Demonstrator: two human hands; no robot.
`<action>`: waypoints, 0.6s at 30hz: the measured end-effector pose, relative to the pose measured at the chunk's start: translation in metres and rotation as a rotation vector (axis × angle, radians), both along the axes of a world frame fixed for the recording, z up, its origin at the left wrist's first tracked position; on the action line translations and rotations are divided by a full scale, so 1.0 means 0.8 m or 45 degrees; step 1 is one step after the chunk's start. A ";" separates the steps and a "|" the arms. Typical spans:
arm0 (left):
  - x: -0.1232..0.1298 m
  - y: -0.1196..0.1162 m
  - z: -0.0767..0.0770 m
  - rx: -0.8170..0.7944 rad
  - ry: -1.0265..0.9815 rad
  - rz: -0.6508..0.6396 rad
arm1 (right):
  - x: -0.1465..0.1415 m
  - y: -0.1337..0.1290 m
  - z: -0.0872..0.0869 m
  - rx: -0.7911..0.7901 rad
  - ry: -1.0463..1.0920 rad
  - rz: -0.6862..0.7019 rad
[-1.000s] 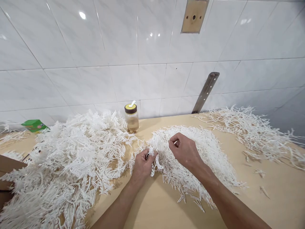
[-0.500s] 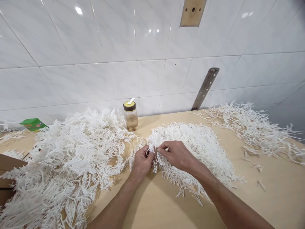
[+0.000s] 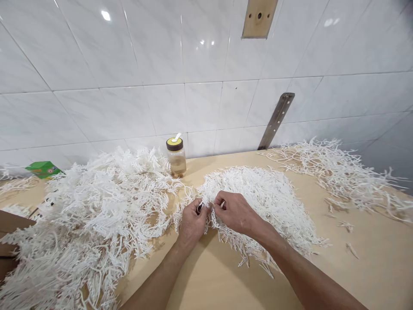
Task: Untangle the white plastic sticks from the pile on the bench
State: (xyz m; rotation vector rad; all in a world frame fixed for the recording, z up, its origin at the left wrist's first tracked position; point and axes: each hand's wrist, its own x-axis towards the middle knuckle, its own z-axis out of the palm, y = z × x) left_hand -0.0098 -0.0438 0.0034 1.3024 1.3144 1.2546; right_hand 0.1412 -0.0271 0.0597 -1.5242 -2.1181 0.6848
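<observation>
My left hand (image 3: pixel 192 224) is closed on a white branched plastic sprig (image 3: pixel 205 199), whose thin tips stick up past the thumb. Close on its right, my right hand (image 3: pixel 235 212) makes a pinch, thumb against curled forefinger, with a small pale bit at the fingertips. What exactly it grips there is too small to make out. Under and beyond my right hand spreads a pile of short white plastic sprigs (image 3: pixel 267 189). To the left of my hands lies a larger, looser heap of white branched plastic strands (image 3: pixel 97 206).
A jar with a yellow-topped lid (image 3: pixel 176 161) stands by the tiled wall (image 3: pixel 122 112). Bare white stems (image 3: pixel 342 172) lie at the back right of the wooden table (image 3: pixel 371 275). A green box (image 3: pixel 43 169) and a brown carton (image 3: pixel 13 224) sit at the left.
My right hand's fingers have curled in more, and its fingertips remain beside my left hand. The left hand has shifted only slightly. The view has moved a little.
</observation>
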 end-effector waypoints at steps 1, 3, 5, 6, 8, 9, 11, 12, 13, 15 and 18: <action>0.000 -0.001 0.001 -0.007 0.001 -0.008 | 0.000 0.000 -0.001 -0.005 0.007 0.005; -0.001 -0.002 0.003 -0.021 0.007 -0.026 | 0.001 0.000 -0.002 -0.001 0.026 0.016; 0.000 -0.003 0.004 -0.016 0.036 -0.039 | 0.002 0.001 -0.004 0.004 0.046 0.036; 0.000 -0.003 0.003 -0.005 0.055 -0.043 | 0.002 0.002 -0.004 0.006 0.052 0.047; 0.001 -0.003 0.003 0.021 0.100 -0.038 | 0.003 0.002 -0.003 0.016 0.051 0.068; 0.002 -0.004 0.002 0.034 0.121 -0.027 | 0.003 0.002 -0.002 0.024 0.044 0.071; 0.003 -0.004 0.001 0.049 0.163 -0.009 | 0.003 0.002 -0.001 0.037 0.018 0.067; 0.003 -0.004 0.001 0.050 0.184 -0.004 | 0.003 0.001 0.000 0.043 0.002 0.060; 0.003 -0.005 0.001 0.050 0.205 0.001 | 0.003 0.001 0.000 0.051 -0.014 0.053; 0.003 -0.005 0.002 0.046 0.242 -0.002 | 0.002 0.001 0.000 0.080 -0.038 0.040; 0.002 -0.006 0.005 0.042 0.275 -0.008 | 0.000 -0.001 -0.001 0.148 -0.084 0.026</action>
